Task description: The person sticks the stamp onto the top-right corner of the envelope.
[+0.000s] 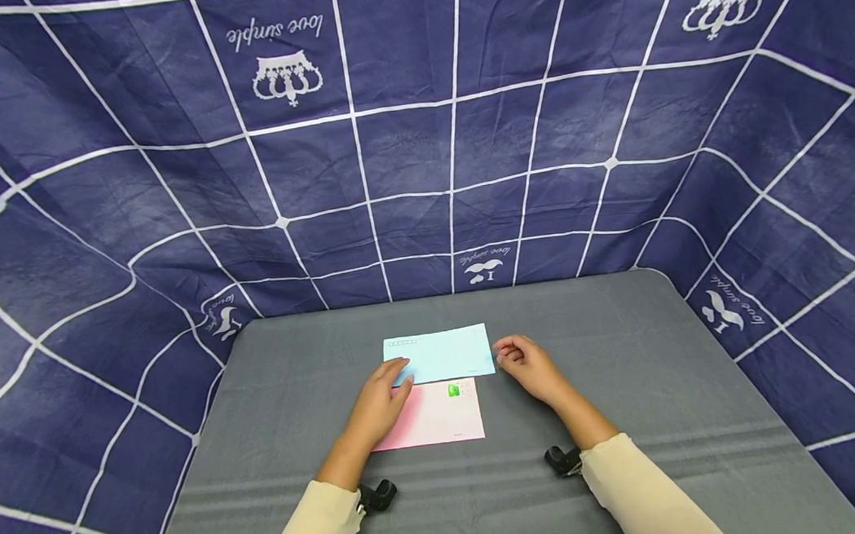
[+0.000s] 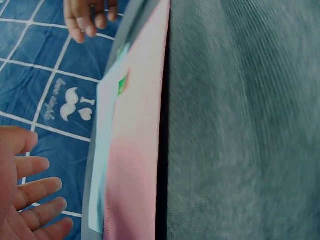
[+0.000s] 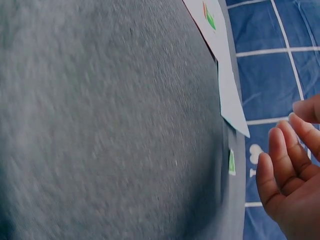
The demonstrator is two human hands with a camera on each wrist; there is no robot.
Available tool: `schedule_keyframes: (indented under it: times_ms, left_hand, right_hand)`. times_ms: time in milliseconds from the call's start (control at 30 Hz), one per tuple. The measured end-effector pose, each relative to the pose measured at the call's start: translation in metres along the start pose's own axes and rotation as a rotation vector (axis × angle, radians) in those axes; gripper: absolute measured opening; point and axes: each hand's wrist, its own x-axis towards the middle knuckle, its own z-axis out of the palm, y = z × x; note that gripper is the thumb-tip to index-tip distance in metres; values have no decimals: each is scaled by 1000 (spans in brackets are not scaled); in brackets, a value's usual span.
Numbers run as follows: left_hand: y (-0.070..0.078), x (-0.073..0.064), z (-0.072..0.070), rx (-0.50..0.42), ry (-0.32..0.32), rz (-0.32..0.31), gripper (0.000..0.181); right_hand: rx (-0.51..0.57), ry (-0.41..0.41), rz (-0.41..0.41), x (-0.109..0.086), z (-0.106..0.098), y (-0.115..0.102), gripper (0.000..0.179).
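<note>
A light blue envelope lies flat, its lower edge along the top of a pink envelope that bears a green stamp. My left hand hovers over the left ends of both envelopes, fingers relaxed and slightly spread. Just right of the blue envelope is my right hand, its fingers loosely bent with nothing between them. In the right wrist view, a small green-and-white piece like a stamp lies on the table past the blue envelope's corner. The right hand hides that spot in the head view.
A grey cloth covers the table. Dark blue curtains with white grid lines stand behind it and along both sides. Each wrist wears a small black camera.
</note>
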Motion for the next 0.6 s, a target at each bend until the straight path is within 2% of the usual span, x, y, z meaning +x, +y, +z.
schedule_keyframes:
  times_ms: [133, 367, 467, 600]
  left_hand:
    - [-4, 7, 2, 35, -31, 22, 44]
    - [-9, 19, 5, 65, -90, 17, 45]
    - [-10, 24, 6, 98, -141, 13, 46]
    - [-11, 30, 8, 125, -172, 22, 48]
  right_hand:
    - [-21, 9, 5, 3, -7, 4, 25]
    - [-65, 20, 31, 9, -14, 14, 27]
    - [-116, 33, 60, 10, -17, 17, 26]
    - [-179, 35, 116, 12, -18, 19, 26]
